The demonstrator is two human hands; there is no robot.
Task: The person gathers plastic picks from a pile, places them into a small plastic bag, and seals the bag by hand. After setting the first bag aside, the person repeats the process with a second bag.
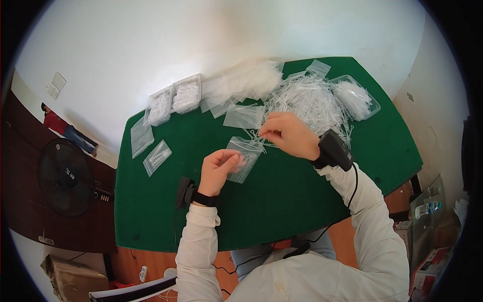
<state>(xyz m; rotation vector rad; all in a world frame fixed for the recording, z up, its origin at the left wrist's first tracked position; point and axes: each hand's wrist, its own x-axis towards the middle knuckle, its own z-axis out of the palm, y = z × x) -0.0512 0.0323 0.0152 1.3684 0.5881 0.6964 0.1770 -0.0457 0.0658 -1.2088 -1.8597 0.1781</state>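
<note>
We are holding a small clear bag (243,159) over the green table (282,196), our left hand (217,169) pinching its lower edge; our right hand (288,134) is pinching thin clear strips at its mouth, best kept bunched and straight; a strip pile (312,100) is lying beyond, a fan (64,176) standing left.

We cannot tell what our right hand (287,135) pinches; its fingertips hide it. The thin clear plastic pieces in the heap (312,100) are too small to tell apart. Our left hand (217,168) covers a corner of the small clear plastic bag (244,158).
</note>
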